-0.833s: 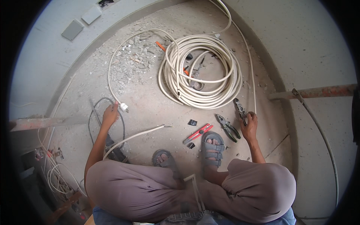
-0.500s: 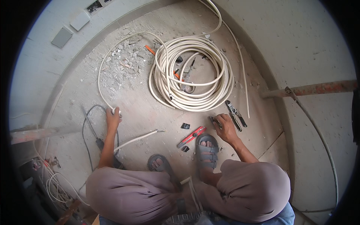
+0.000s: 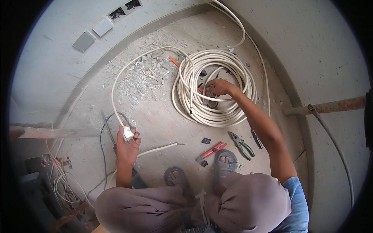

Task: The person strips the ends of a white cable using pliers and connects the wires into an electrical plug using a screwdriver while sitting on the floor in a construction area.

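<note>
My left hand (image 3: 127,145) is closed round a white plug (image 3: 128,133) with white cable running up from it. My right hand (image 3: 216,87) is inside the coil of white cable (image 3: 183,94), fingers curled on something I cannot make out, among dark and orange tools. Below the coil lie green-handled pliers (image 3: 243,148) and a red-handled tool (image 3: 210,152); a black-handled tool (image 3: 256,140) is partly hidden by my right arm. A stripped cable end (image 3: 167,146) lies beside my left hand.
Rubble (image 3: 143,77) lies along the curved wall (image 3: 62,54), which has boxes (image 3: 83,41) and openings. Pipes stand out at left (image 3: 39,132) and right (image 3: 334,105), a grey cable hanging from the right one. Loose wires (image 3: 62,182) lie at lower left. My knees and sandalled feet are below.
My right hand has let go of the black-handled tool and then moved from near the pliers up into the coil. My left hand has turned, showing the plug in its fingers.
</note>
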Motion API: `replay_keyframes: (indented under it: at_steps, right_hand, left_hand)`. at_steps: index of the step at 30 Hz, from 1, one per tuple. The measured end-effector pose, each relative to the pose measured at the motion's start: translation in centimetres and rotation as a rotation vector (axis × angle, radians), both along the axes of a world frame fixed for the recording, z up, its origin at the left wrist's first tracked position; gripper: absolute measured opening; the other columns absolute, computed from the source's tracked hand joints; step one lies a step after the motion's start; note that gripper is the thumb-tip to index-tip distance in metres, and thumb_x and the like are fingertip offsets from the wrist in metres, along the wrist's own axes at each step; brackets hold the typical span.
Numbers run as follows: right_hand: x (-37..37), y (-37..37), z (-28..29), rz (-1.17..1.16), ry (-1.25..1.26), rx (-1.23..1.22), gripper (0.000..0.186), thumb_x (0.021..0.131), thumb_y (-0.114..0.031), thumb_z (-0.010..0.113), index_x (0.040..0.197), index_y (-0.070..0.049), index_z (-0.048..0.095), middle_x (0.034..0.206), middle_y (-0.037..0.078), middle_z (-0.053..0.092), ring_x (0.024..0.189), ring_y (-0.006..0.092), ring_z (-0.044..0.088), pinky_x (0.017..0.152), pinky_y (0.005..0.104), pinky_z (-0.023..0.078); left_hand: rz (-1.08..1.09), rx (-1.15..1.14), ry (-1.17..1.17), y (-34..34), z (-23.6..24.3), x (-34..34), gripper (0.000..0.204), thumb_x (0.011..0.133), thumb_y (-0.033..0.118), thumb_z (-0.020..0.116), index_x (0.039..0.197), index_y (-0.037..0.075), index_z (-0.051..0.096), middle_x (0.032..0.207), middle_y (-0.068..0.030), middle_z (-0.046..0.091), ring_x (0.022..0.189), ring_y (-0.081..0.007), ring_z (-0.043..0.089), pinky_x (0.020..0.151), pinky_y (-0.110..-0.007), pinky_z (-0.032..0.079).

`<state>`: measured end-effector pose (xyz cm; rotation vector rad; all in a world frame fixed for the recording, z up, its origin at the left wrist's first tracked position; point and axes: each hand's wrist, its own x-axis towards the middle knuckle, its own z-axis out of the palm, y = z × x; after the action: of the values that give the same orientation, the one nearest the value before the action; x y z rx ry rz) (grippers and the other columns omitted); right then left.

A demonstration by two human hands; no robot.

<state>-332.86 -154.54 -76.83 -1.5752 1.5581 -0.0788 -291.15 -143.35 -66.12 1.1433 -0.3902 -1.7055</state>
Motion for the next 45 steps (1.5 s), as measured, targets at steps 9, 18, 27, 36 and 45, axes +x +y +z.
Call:
replay_keyframes:
  at_steps: [9, 18, 27, 36, 45]
  right_hand:
    - [0.3, 1.1, -3.6, -0.188, 0.178, -0.492, 0.034, 0.075, -0.031, 0.072, 0.093, -0.003, 0.066, 0.084, 0.021, 0.067, 0.084, 0.0397, 0.065, 0.078, 0.0459, 0.051]
    - [3.1, -4.9, -7.9, -0.395, 0.282, -0.799, 0.027, 0.076, -0.024, 0.068, 0.093, -0.003, 0.068, 0.088, 0.021, 0.065, 0.090, 0.0409, 0.062, 0.081, 0.0492, 0.049]
    - [0.6, -3.0, 1.9, -0.022, 0.422, -0.715, 0.030, 0.069, -0.025, 0.073, 0.080, 0.002, 0.067, 0.085, 0.025, 0.065, 0.083, 0.0410, 0.063, 0.075, 0.0487, 0.050]
    - [-6.3, 6.5, 23.0, -0.049, 0.314, -0.572, 0.037, 0.072, -0.027, 0.076, 0.092, 0.003, 0.064, 0.082, 0.012, 0.059, 0.072, 0.0231, 0.058, 0.066, 0.0372, 0.047]
    - [-0.2, 16.0, 22.8, -0.292, -0.307, -0.310, 0.041, 0.095, -0.037, 0.058, 0.111, 0.000, 0.062, 0.087, 0.005, 0.061, 0.068, 0.0098, 0.055, 0.059, 0.0248, 0.045]
  left_hand:
    - [-0.009, -0.279, -0.072, 0.6, 2.8, 0.2, 0.025, 0.101, 0.029, 0.046, 0.121, 0.015, 0.045, 0.087, -0.0033, 0.050, 0.065, -0.0098, 0.048, 0.051, -0.019, 0.038]
    - [-0.064, -0.185, 0.264, 0.0, 4.4, -2.7, 0.039, 0.104, 0.037, 0.032, 0.136, 0.015, 0.041, 0.094, -0.0080, 0.052, 0.076, -0.0175, 0.050, 0.061, -0.030, 0.042]
    - [-0.048, -0.268, 0.472, 0.9, 4.9, -0.2, 0.049, 0.104, 0.040, 0.036, 0.147, 0.018, 0.030, 0.099, -0.0071, 0.052, 0.082, -0.0172, 0.049, 0.068, -0.029, 0.043]
    - [0.108, -0.101, 0.244, 1.8, 5.4, 2.8, 0.048, 0.102, 0.040, 0.042, 0.139, 0.010, 0.041, 0.091, -0.0062, 0.052, 0.074, -0.0141, 0.047, 0.060, -0.023, 0.039]
    - [0.118, 0.383, 0.672, 8.3, -9.2, 0.2, 0.046, 0.094, 0.056, 0.051, 0.097, 0.010, 0.055, 0.081, -0.0025, 0.052, 0.060, -0.0085, 0.046, 0.045, -0.020, 0.037]
